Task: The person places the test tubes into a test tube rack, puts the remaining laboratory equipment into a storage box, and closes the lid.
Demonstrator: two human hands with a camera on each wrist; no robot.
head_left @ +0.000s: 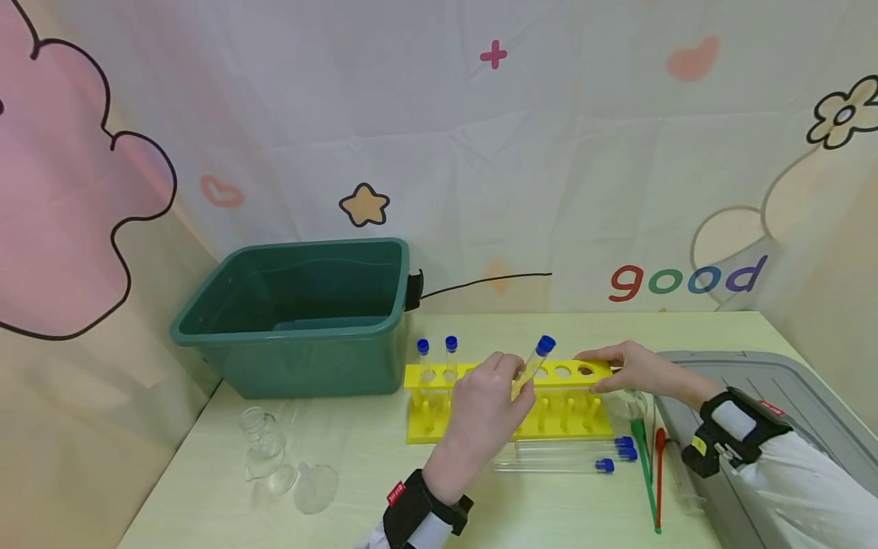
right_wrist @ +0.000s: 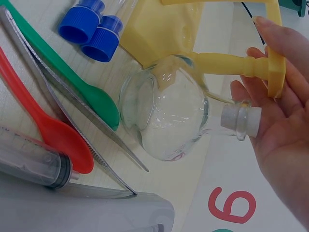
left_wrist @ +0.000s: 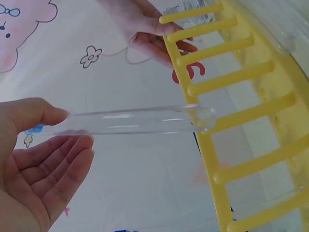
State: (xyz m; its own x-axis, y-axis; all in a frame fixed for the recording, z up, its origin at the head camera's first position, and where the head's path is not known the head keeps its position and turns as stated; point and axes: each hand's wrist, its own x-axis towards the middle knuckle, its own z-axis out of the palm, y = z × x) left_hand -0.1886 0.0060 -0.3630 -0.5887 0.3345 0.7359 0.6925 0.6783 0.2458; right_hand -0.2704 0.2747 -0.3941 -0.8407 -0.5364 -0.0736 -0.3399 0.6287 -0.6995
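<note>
My left hand (head_left: 483, 400) pinches a clear test tube (left_wrist: 140, 121) with a blue cap (head_left: 546, 345) near its capped end. The tube is tilted, its rounded bottom by the upper plate of the yellow test tube rack (head_left: 507, 440); whether it has entered a hole I cannot tell. Gripping the rack's right end between thumb and fingers is my right hand (head_left: 627, 367). Two blue-capped tubes (head_left: 423, 348) stand upright in the rack's left holes. Several more capped tubes (head_left: 562, 465) lie in front of it. A stoppered round glass flask (right_wrist: 166, 108) sits under my right hand.
A green bin (head_left: 295, 366) stands back left. Glassware (head_left: 262, 442) and a clear round disc (head_left: 315, 489) lie front left. At right are a green spoon (right_wrist: 99, 101), a red spoon (right_wrist: 63, 140), tweezers (right_wrist: 91, 104), a syringe (right_wrist: 29, 157) and a grey tray (head_left: 727, 457).
</note>
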